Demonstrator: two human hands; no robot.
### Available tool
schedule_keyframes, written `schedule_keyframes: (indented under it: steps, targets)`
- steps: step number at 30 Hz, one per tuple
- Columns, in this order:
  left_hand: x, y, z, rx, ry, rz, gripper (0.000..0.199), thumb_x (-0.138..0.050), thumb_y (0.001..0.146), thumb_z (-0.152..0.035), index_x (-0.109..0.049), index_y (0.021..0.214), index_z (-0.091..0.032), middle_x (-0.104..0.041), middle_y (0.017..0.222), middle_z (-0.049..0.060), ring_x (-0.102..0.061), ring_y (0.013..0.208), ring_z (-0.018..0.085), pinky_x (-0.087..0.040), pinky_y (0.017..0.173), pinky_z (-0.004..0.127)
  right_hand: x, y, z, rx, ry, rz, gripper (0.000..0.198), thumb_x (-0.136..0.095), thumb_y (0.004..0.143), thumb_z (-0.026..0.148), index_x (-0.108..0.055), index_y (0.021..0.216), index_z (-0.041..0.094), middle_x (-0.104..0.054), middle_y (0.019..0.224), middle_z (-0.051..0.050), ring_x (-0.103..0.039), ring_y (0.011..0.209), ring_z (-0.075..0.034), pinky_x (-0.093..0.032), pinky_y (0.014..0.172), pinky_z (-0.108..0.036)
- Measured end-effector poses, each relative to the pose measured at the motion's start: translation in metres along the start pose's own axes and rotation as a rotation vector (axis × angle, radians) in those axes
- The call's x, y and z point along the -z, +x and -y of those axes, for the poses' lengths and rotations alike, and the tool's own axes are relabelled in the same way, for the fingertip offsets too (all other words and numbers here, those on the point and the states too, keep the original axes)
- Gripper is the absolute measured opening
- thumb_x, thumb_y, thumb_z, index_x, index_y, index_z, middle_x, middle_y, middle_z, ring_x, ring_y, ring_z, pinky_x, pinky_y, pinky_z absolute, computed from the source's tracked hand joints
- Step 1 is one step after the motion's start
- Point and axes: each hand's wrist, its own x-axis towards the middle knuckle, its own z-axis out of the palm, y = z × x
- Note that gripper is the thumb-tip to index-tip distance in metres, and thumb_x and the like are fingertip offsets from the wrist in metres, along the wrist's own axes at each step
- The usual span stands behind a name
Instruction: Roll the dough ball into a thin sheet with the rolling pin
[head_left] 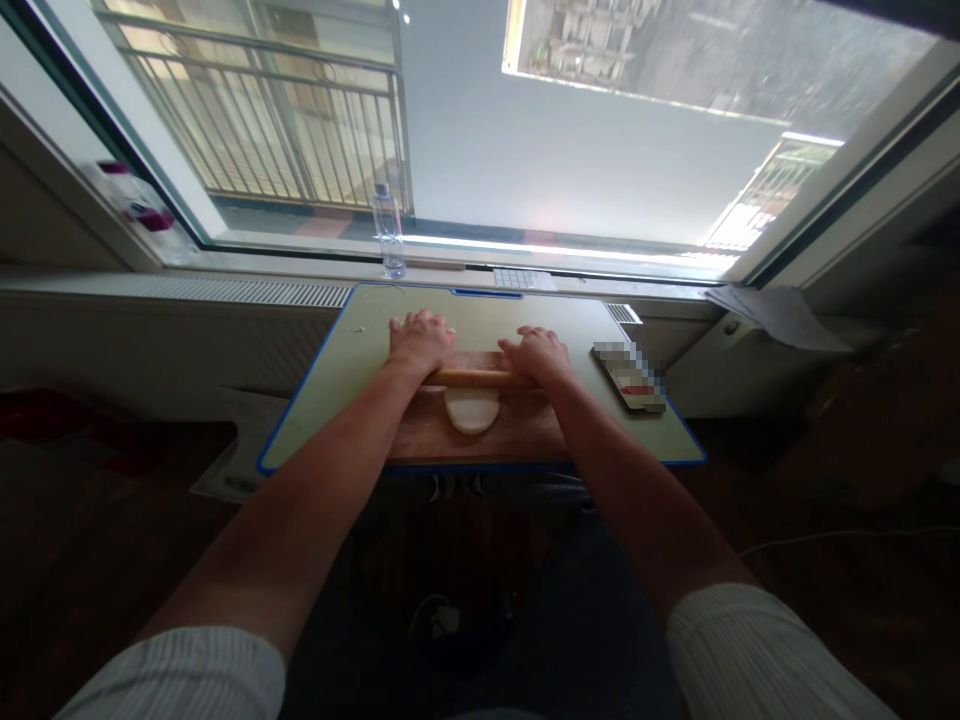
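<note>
A wooden rolling pin (481,379) lies crosswise over a flat, pale piece of dough (472,411). The dough's near part bulges out as a rounded shape; the pin hides its far edge. Beneath them is a brown wooden board (517,428). At the pin's left end, my left hand (421,341) bears down from above, fingers pointing away from me. My right hand (538,354) presses over the right end in the same way, its thumb turned inward. Both palms cover the pin's ends.
A small green table (322,390) with a blue rim carries the board. A phone (630,380) lies at its right side. Beyond, a clear plastic bottle (388,232) and a white keyboard-like object (523,279) sit on the windowsill. Papers (780,315) lie at the right.
</note>
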Motion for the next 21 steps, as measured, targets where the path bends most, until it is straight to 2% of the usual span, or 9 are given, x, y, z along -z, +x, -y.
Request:
schedule_keyframes:
  steps: [8, 14, 21]
  targets:
    - [0.0, -0.011, 0.001, -0.008, -0.019, -0.032, 0.049, -0.036, 0.105, -0.041, -0.072, 0.13, -0.02, -0.068, 0.143, 0.017, -0.06, 0.131, 0.033, -0.043, 0.112, 0.054, 0.003, -0.013, 0.0, 0.013, 0.005, -0.017, 0.065, -0.051, 0.103, 0.062, -0.064, 0.147, 0.016, -0.063, 0.151, -0.018, -0.057, 0.139, -0.035, -0.042, 0.117, -0.049]
    - [0.001, -0.02, 0.002, -0.013, -0.038, -0.025, 0.049, -0.035, 0.106, -0.042, -0.072, 0.13, -0.021, -0.068, 0.142, 0.016, -0.06, 0.131, 0.033, -0.043, 0.114, 0.054, 0.006, -0.022, 0.0, 0.024, 0.015, 0.001, 0.057, -0.043, 0.107, 0.052, -0.064, 0.148, 0.019, -0.059, 0.158, -0.015, -0.053, 0.143, -0.035, -0.04, 0.12, -0.051]
    - [0.001, -0.029, 0.004, -0.014, -0.044, -0.011, 0.049, -0.035, 0.106, -0.044, -0.072, 0.13, -0.023, -0.067, 0.143, 0.016, -0.059, 0.131, 0.032, -0.044, 0.113, 0.052, 0.009, -0.034, 0.002, 0.024, 0.012, -0.004, 0.059, -0.042, 0.107, 0.055, -0.063, 0.15, 0.02, -0.057, 0.16, -0.014, -0.05, 0.145, -0.034, -0.037, 0.122, -0.053]
